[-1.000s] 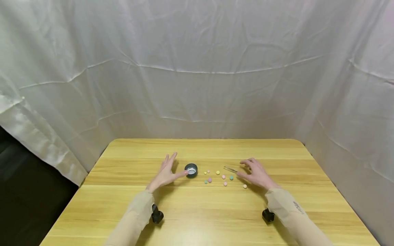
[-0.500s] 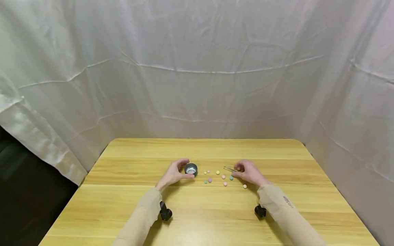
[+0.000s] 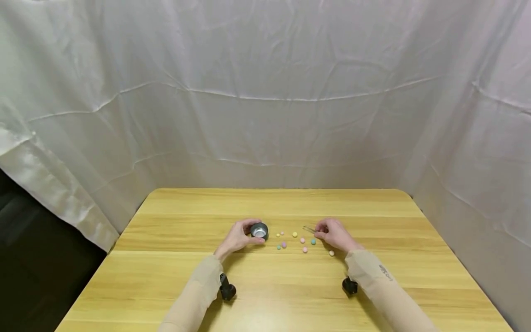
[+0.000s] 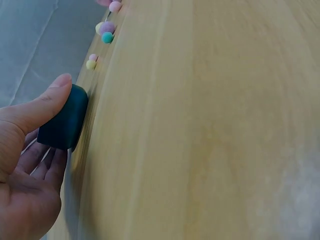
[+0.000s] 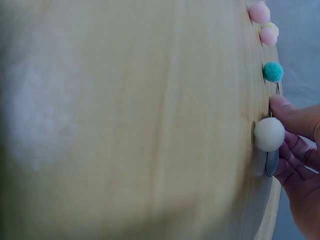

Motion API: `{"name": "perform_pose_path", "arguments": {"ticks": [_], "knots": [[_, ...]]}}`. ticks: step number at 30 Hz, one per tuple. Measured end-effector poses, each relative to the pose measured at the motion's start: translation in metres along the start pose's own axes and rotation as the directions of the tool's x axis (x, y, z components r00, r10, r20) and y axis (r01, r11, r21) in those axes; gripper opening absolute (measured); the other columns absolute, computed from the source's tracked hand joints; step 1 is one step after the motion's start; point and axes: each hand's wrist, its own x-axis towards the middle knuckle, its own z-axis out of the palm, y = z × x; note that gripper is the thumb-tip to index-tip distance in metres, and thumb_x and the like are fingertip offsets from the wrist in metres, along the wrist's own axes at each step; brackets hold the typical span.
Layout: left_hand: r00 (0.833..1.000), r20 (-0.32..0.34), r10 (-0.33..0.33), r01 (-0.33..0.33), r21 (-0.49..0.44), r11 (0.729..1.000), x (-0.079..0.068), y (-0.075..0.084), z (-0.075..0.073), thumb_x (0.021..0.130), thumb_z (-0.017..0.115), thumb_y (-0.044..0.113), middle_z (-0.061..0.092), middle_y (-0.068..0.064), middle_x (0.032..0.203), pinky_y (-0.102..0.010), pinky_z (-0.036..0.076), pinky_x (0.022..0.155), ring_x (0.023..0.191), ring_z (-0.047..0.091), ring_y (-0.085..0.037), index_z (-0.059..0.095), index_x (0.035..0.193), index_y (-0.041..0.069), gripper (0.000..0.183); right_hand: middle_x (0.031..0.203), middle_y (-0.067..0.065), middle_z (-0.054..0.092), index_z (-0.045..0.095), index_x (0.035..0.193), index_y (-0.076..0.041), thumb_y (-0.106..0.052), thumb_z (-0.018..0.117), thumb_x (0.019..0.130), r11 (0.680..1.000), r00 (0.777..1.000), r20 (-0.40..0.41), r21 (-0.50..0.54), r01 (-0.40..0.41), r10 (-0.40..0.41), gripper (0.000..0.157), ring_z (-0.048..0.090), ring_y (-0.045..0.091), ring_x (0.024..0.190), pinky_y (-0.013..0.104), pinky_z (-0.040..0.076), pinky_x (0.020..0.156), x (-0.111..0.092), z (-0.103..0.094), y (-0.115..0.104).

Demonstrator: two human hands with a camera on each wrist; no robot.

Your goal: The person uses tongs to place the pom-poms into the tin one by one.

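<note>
On the wooden table, my left hand (image 3: 237, 237) holds a small dark round bowl (image 3: 259, 231) with a silvery inside. In the left wrist view the thumb lies along the near side of the bowl (image 4: 65, 120), and the fingers are round its other side, partly hidden. To the right, my right hand (image 3: 337, 236) pinches thin metal tweezers (image 3: 309, 228), tips pointing left. A rounded end of the tweezers (image 5: 272, 164) shows below the fingers in the right wrist view. Between the hands lie several small pompoms, among them a teal one (image 3: 313, 241) and a purple one (image 3: 284, 245).
A cream pompom (image 3: 331, 253) lies nearest the right wrist, and a pink one (image 3: 304, 250) is close to the front of the scatter. Pale curtains (image 3: 274, 129) hang behind and beside the table (image 3: 282, 295).
My left hand has moved right and closed round the bowl from a spread pose. The right hand has shifted left, its fingers coming together on the tweezers.
</note>
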Motion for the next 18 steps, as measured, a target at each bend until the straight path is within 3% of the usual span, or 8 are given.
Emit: {"name": "perform_pose_path", "arguments": {"ticks": [12, 18], "knots": [[0.999, 0.047, 0.012, -0.014, 0.045, 0.999, -0.007, 0.005, -0.002, 0.081, 0.083, 0.006, 0.061, -0.029, 0.134, -0.052, 0.052, 0.106, 0.121, 0.062, -0.043, 0.054, 0.137, -0.010, 0.065, 0.081, 0.005, 0.065, 0.068, 0.088, -0.004, -0.006, 0.069, 0.093, 0.999, 0.999, -0.023, -0.025, 0.031, -0.031, 0.005, 0.052, 0.011, 0.071, 0.022, 0.043, 0.063, -0.006, -0.013, 0.010], [0.999, 0.050, 0.011, -0.012, 0.033, 0.999, -0.008, 0.002, -0.002, 0.081, 0.083, 0.005, 0.061, -0.029, 0.134, -0.055, 0.051, 0.105, 0.120, 0.061, -0.044, 0.053, 0.137, -0.010, 0.065, 0.084, 0.004, 0.066, 0.066, 0.089, -0.004, -0.007, 0.068, 0.094, 0.998, 0.997, 0.048, -0.003, 0.057, -0.057, 0.007, 0.053, 0.008, 0.072, 0.020, 0.045, 0.063, -0.018, -0.030, 0.021]]}}
